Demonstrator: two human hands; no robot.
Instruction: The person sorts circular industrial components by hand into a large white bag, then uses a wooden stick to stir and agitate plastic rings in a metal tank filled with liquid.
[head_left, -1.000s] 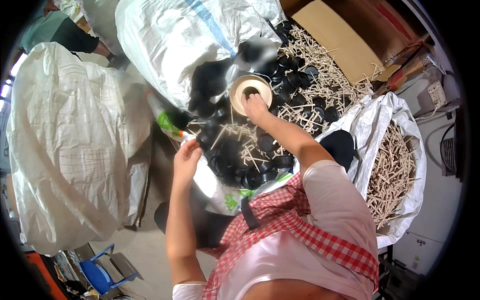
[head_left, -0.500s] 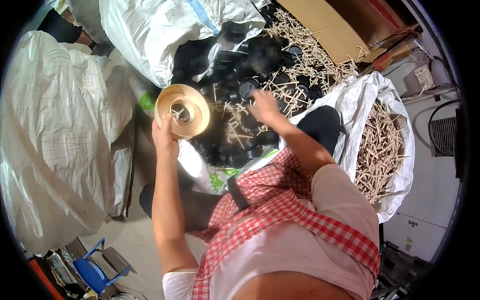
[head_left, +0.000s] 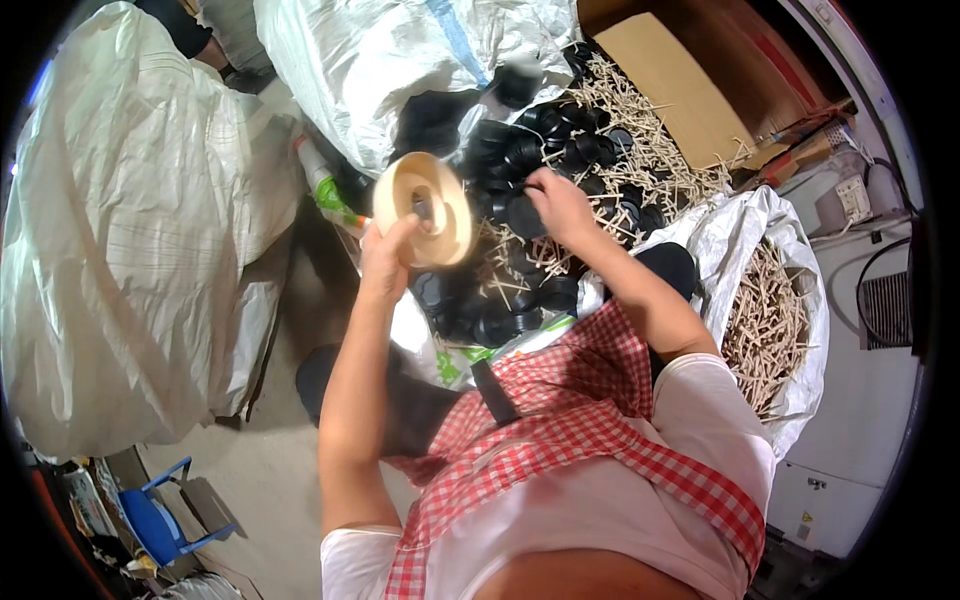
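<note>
My left hand [head_left: 388,258] grips a cream, round, hollow plastic part [head_left: 448,232] by its inner ring. The part is tilted above a heap of black round caps [head_left: 522,152]. Over that heap, my right hand [head_left: 566,212] is closed on the edge of one black cap [head_left: 526,217], its fingertips pinched together. Cream stick-like plastic pieces [head_left: 650,135] lie mixed with the caps and spread towards the back right. A blurred dark round shape [head_left: 517,84] shows in front of the large white sack behind the heap.
A white sack [head_left: 790,205] full of cream pieces stands at my right, beside a cardboard box [head_left: 675,85]. Large white sacks [head_left: 150,250] fill the left side, and another [head_left: 370,60] lies at the back. A blue stool [head_left: 155,525] stands at the lower left.
My right hand has closed on a black cap and drawn it slightly out of the heap. The cream part in my left hand has turned more on edge. The whole view has shifted.
</note>
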